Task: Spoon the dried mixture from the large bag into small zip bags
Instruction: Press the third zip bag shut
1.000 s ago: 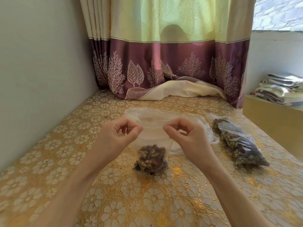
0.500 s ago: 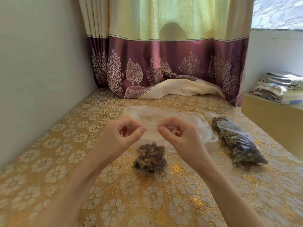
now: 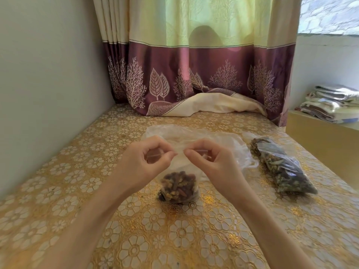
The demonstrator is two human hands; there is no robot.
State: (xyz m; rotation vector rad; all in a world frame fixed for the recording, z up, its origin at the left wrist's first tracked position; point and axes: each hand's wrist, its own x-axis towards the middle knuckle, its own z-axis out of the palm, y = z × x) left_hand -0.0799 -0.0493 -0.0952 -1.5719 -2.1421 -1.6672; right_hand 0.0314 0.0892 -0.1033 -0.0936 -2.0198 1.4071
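Observation:
A small clear zip bag (image 3: 177, 188) with brown dried mixture in its bottom stands on the table in front of me. My left hand (image 3: 149, 160) pinches the bag's top strip between thumb and fingers. My right hand (image 3: 209, 162) pinches the same strip a little to the right, fingertips nearly meeting the left ones. Behind them lies a large crumpled clear bag (image 3: 229, 144). A filled bag of dried mixture (image 3: 281, 169) lies on its side to the right. No spoon shows.
The table wears a gold floral cloth (image 3: 136, 239). A wall runs along the left. A purple and yellow curtain (image 3: 194, 74) hangs at the back, its hem on the table. Folded linens (image 3: 330, 103) sit on a low cabinet at far right.
Both hands have drawn closer together along the small bag's top strip, and the gap between the fingertips has narrowed. The bags on the table have not moved.

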